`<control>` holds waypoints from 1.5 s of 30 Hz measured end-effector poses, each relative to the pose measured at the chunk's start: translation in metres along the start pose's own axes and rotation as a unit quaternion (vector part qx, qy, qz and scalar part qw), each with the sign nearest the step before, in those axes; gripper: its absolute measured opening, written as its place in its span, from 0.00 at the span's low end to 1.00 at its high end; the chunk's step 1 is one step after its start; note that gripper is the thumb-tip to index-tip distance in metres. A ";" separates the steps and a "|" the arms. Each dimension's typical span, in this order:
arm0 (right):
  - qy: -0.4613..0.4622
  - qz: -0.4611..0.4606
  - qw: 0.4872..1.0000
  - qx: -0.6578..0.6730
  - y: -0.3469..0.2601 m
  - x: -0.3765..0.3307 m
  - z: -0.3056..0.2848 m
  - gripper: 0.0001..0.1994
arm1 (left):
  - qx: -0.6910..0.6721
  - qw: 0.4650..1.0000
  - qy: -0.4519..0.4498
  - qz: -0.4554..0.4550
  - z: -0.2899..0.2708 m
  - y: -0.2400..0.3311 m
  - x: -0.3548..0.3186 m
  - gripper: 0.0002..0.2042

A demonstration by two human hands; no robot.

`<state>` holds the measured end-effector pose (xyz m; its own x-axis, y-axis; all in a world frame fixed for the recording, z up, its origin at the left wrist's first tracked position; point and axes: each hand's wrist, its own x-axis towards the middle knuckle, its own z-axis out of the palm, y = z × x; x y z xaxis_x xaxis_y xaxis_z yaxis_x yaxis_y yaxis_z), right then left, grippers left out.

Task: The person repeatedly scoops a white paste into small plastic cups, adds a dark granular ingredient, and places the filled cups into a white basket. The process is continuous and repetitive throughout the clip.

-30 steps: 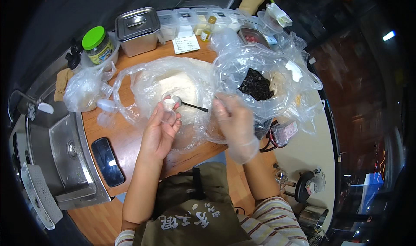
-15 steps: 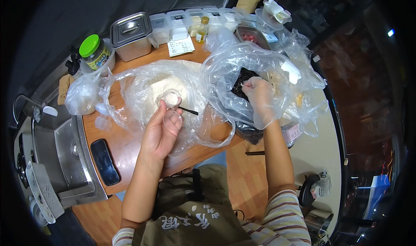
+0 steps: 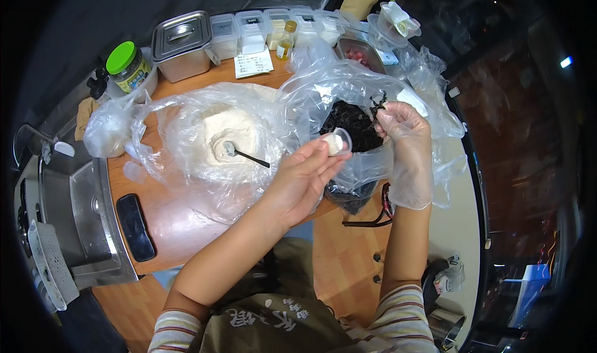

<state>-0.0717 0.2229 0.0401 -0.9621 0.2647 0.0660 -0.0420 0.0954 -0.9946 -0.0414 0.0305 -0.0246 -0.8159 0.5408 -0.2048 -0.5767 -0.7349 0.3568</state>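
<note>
In my left hand (image 3: 303, 178) is a small clear plastic cup (image 3: 336, 142) with white powder in it, tilted above the edge of a bag. My right hand (image 3: 407, 135) wears a clear plastic glove and pinches a tuft of black shreds (image 3: 377, 106), which looks like dried seaweed. Below both hands lies a heap of the same black shreds (image 3: 351, 122) inside an open clear plastic bag (image 3: 301, 95). To the left, a second open bag holds white flour-like powder (image 3: 225, 126). A spoon with a black handle (image 3: 254, 160) rests in that powder.
Along the back stand a lidded steel container (image 3: 181, 45), several clear boxes (image 3: 225, 35), an oil bottle (image 3: 285, 40) and a paper note (image 3: 254, 63). A green-lidded jar (image 3: 129, 67) is at the left. A phone (image 3: 135, 227) lies beside the steel sink (image 3: 74, 197).
My left hand has moved right with the cup, from over the powder to beside the black shreds. My right hand has lifted a tuft of shreds out of the heap and moved right.
</note>
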 end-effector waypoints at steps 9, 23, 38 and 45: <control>-0.028 -0.045 0.996 -0.066 0.005 -0.022 0.010 0.06 | -0.046 0.999 0.002 0.019 0.016 -0.020 0.029 0.19; -0.101 -0.017 0.971 -0.215 -0.031 -0.026 0.001 0.08 | -0.027 0.999 -0.008 0.023 0.015 -0.023 0.032 0.23; -0.136 -0.022 0.984 -0.108 -0.037 -0.032 -0.008 0.09 | -0.039 0.997 -0.066 -0.014 0.007 -0.025 0.025 0.24; -0.100 -0.095 0.967 -0.212 -0.027 -0.040 -0.005 0.09 | -0.064 0.993 -0.095 -0.034 0.004 -0.035 0.023 0.24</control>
<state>-0.0311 0.2142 0.0645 -0.9823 0.0174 0.1864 -0.1502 0.5209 -0.8403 -0.0398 0.0706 -0.0379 -0.7585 0.6501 -0.0448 -0.6415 -0.7327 0.2274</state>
